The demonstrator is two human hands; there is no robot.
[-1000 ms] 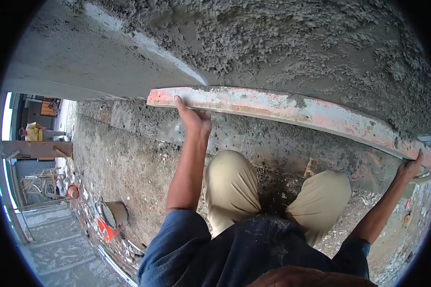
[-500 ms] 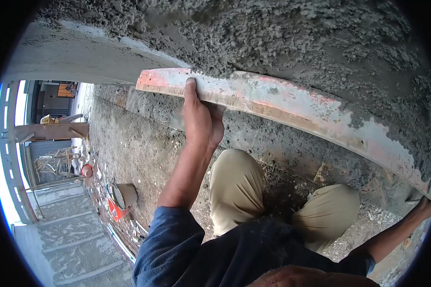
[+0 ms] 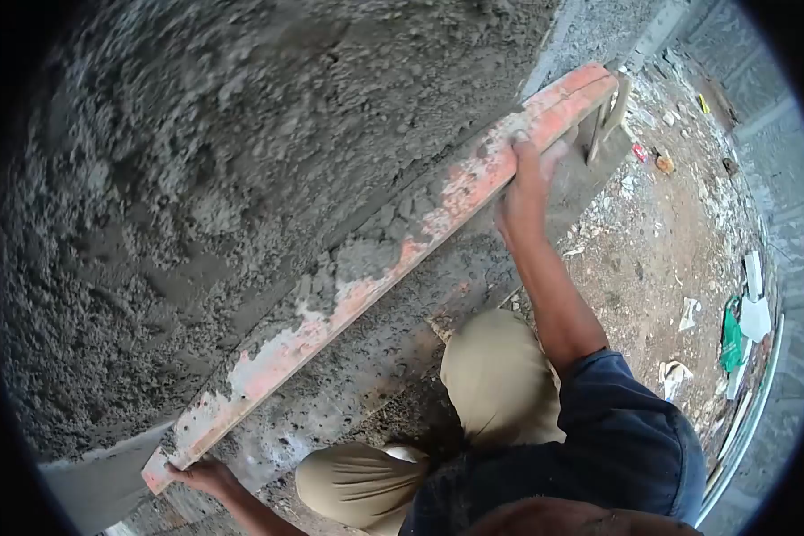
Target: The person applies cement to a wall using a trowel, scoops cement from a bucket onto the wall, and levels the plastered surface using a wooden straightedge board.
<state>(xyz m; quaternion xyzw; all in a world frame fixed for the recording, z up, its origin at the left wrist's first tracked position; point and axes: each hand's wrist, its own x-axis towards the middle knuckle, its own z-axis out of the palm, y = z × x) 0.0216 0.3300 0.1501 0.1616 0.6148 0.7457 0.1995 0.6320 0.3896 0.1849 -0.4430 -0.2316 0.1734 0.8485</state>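
A long wooden screed board [image 3: 393, 279], its red and whitish paint worn, slants up from lower left to upper right. Its upper edge lies along the rough wet mortar on the wall [image 3: 196, 179], and grey mortar clings to its face. My left hand [image 3: 204, 476] grips the lower left end, thumb on the face. Near the upper right end, my right hand [image 3: 529, 183] is closed round the lower edge, with the thumb on the painted face and fingers partly hidden behind.
My bent knees [image 3: 500, 380] are below the board. Rubble ground [image 3: 652, 295] spreads to the right, with a green bag [image 3: 732, 335] and white scraps. Beside the board's upper end stands a small wooden piece [image 3: 609, 121]. A block wall [image 3: 777, 161] rises at far right.
My view has swung to the right, so the board now slants the other way in the picture. Both hands still hold it. The buckets and yard on the left are out of sight.
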